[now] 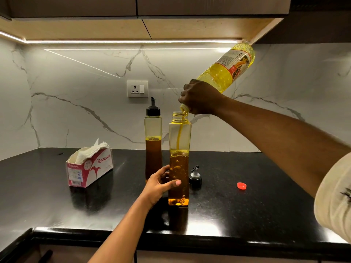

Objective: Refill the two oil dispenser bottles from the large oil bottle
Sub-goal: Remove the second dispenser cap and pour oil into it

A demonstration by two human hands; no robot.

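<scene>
Head view looks down at a black table (247,215). Nearest its front edge stands the open dispenser bottle (179,168), straight up, its long side going up and down and its mouth pointing at the ceiling. The left hand (161,184) is curled around its lower half, thumb across the front, to keep it steady. It looks a bit more than half full, and a thin stream of oil is falling in, so this bottle is not done.

Just to its right lies its black pourer cap (195,177), and further right a small red cap (241,185). Toward the left side of the table sits a tissue box (89,168).

Behind the first bottle stands the second dispenser bottle (153,141), upright, its pourer top still on, about half full. I think it is still waiting for its turn.

Up high, the right hand (201,97) grips the neck of the large oil bottle (228,67). It is tipped, mouth down-left over the open bottle, bottom up toward the back right.
</scene>
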